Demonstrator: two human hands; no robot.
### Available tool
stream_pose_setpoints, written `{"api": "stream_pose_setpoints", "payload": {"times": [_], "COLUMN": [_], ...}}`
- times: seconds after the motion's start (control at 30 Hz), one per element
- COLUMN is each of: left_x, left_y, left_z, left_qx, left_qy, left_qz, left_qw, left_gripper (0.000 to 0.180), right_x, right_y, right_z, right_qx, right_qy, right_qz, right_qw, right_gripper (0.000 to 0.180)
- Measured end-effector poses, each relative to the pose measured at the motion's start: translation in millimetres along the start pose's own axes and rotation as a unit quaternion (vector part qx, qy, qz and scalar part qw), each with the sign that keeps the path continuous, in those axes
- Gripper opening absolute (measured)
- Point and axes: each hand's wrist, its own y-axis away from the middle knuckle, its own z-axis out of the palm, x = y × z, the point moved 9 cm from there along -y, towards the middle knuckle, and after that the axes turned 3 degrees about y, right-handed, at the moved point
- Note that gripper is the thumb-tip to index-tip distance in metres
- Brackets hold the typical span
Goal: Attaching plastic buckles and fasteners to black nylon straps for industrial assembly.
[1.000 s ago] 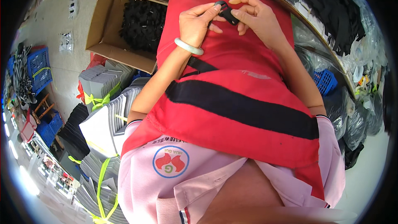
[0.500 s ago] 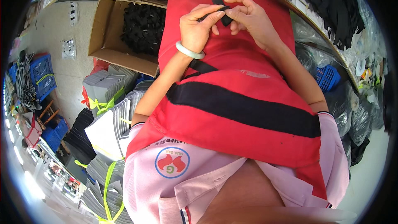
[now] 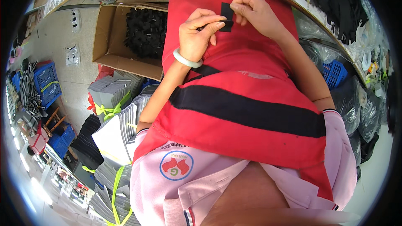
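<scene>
A small flat black strip [image 3: 226,15] is pinched between both hands over a red apron with a black band [image 3: 247,113] that covers my lap. My left hand [image 3: 199,33], with a pale bangle at the wrist, grips the strip's lower end between thumb and forefinger. My right hand [image 3: 255,14] holds the upper end from the right, fingers curled over it. The two hands almost touch.
An open cardboard box [image 3: 109,37] full of black pieces [image 3: 146,31] lies to the left. Bundles of grey sheets tied with yellow tape [image 3: 113,96] are stacked below it. Blue crates [image 3: 46,83] stand at far left, another blue crate [image 3: 334,73] and dark plastic bags [image 3: 368,117] at right.
The black piece has been flattened and straightened between my fingers, and both hands have shifted slightly downward; the view has moved a little.
</scene>
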Motion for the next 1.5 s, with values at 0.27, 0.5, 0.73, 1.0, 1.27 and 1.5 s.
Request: {"api": "stream_pose_setpoints", "payload": {"times": [0.27, 0.5, 0.73, 1.0, 1.27, 1.5], "left_x": [4.9, 41.7, 35.6, -7.5, -31.4, -44.7], "left_y": [5.6, 30.1, 76.1, 14.9, -7.2, -15.6], "left_z": [-5.2, -64.3, -223.4, -26.7, 7.8, -16.9], "left_qx": [-0.005, 0.045, 0.314, -0.002, -0.045, 0.030], "left_qy": [0.021, -0.054, 0.039, 0.064, 0.189, 0.172], "left_qz": [-0.020, -0.111, -0.053, -0.147, -0.209, -0.190], "left_qw": [1.000, 0.991, 0.947, 0.987, 0.959, 0.966], "left_gripper": [0.015, 0.013, 0.033, 0.039, 0.009, 0.005], "right_x": [-15.3, -13.1, 3.1, -21.5, -30.9, -87.4], "right_y": [-2.6, -8.3, -8.4, -4.8, 26.9, 80.8], "right_z": [7.6, 60.5, 50.0, 56.5, 18.0, -149.1], "right_qx": [0.017, -0.076, -0.084, -0.092, -0.005, 0.355], "right_qy": [-0.078, -0.115, 0.018, -0.061, -0.040, 0.481], "right_qz": [-0.040, -0.013, -0.019, -0.031, -0.060, -0.216], "right_qw": [0.996, 0.990, 0.996, 0.993, 0.997, 0.772], "right_gripper": [0.011, 0.025, 0.025, 0.018, 0.019, 0.016]}}
